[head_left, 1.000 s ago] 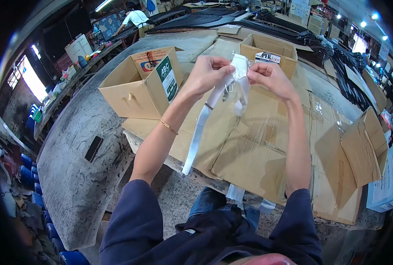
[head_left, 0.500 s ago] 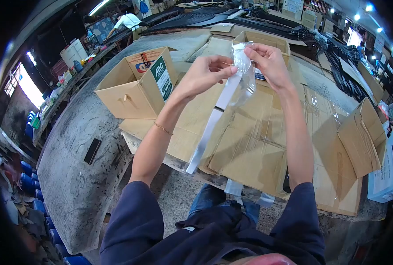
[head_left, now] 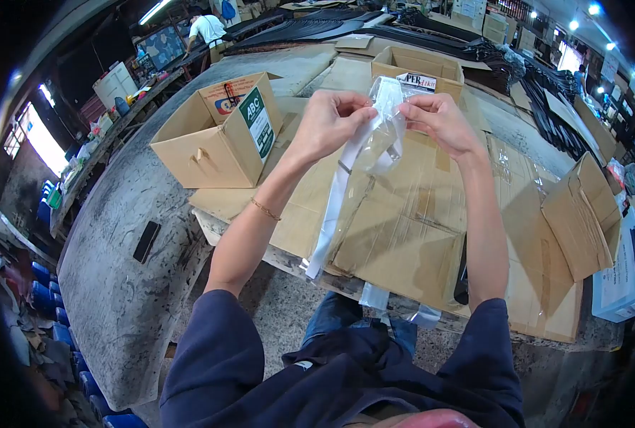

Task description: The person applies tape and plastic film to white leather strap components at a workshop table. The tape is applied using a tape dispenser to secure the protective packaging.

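Note:
Over the cardboard-covered table, my left hand [head_left: 333, 123] pinches the left edge of a clear plastic bag [head_left: 380, 153]. My right hand [head_left: 442, 123] pinches its opposite side, with fingertips close to the bag's white top part. A long white strap [head_left: 329, 221] hangs down from the bag toward the table's front edge. Partway along the strap is a small dark band or slider [head_left: 344, 167]. Part of the white strap shows bent inside the see-through plastic. Both hands are raised, thumbs and fingers closed together.
An open carton [head_left: 210, 153] with a green ABC label stands at left, another open box [head_left: 396, 63] behind my hands. Flattened cardboard [head_left: 403, 246] covers the tabletop. At right are a folded carton [head_left: 581, 228] and a light blue box [head_left: 621, 282]. A phone-like black object [head_left: 146, 242] lies left. Another person [head_left: 207, 30] is far back.
My right hand has moved slightly down and outward from the bag's top. The bag now hangs spread between both hands, and the strap has shifted a little left.

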The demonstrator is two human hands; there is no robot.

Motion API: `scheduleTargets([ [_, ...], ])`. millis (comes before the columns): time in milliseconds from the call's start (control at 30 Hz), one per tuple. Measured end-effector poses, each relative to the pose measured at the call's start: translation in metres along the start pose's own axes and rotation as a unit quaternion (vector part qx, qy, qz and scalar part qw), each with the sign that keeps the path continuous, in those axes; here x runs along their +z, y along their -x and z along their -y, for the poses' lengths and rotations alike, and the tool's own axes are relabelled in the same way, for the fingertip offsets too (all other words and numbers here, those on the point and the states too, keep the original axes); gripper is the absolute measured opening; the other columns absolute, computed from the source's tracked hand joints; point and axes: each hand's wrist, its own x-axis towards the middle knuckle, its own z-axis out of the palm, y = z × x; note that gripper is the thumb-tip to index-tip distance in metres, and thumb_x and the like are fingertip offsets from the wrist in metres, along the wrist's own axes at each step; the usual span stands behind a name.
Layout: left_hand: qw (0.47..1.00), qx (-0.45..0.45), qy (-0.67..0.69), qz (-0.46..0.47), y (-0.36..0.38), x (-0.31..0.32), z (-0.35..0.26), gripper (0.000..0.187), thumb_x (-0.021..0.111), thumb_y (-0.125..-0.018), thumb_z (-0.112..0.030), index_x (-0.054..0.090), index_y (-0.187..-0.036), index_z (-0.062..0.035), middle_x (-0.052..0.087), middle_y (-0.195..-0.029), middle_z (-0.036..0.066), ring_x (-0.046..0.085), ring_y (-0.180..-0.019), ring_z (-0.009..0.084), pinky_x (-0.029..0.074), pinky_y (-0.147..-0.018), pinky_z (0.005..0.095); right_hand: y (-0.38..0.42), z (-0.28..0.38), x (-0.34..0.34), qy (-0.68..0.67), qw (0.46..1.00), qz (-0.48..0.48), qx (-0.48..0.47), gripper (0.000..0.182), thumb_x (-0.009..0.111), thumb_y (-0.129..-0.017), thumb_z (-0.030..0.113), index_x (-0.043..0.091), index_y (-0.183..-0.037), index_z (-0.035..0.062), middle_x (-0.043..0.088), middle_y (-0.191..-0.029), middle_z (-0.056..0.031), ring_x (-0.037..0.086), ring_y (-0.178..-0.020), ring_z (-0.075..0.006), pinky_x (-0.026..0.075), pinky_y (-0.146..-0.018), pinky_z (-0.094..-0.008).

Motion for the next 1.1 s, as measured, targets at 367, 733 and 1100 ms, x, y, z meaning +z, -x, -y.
scheduleTargets([
  [367,0.987,-0.029,0.127,0.093,-0.023,-0.007,0.002,0.023,0.066,-0.087,-0.018,0.068,-0.092,0.0038,0.065,-0.081,0.004,0.059,-0.076,0.0109,0.048,-0.071,0.0251,0.002,0.009,0.021,0.159,0.974,-0.106,-0.12,0.021,0.064,-0.09,0.015,0.067,-0.099,-0.0031,0.066,-0.081,0.0001,0.053,-0.073,-0.0049,0.043,-0.066,-0.0218],
  [733,0.997,0.004,-0.016,0.072,-0.009,-0.002,-0.009,0.025,0.064,-0.089,-0.02,0.069,-0.088,0.0045,0.064,-0.075,0.003,0.057,-0.071,0.009,0.046,-0.067,0.0237,0.002,0.009,0.019,0.048,0.987,-0.119,-0.097,0.024,0.066,-0.089,0.019,0.068,-0.098,-0.0032,0.064,-0.081,-0.0005,0.055,-0.074,-0.0069,0.045,-0.07,-0.0229],
  [1100,0.991,0.05,-0.061,0.112,-0.004,0.011,-0.015,0.026,0.064,-0.089,-0.02,0.067,-0.084,0.0051,0.059,-0.071,0.0,0.048,-0.067,0.0053,0.042,-0.062,0.024,0.009,0.007,-0.008,-0.052,0.997,0.023,0.053,0.052,0.05,-0.095,0.048,0.06,-0.111,0.0,0.066,-0.1,-0.0053,0.062,-0.087,-0.0124,0.049,-0.081,-0.0284],
])
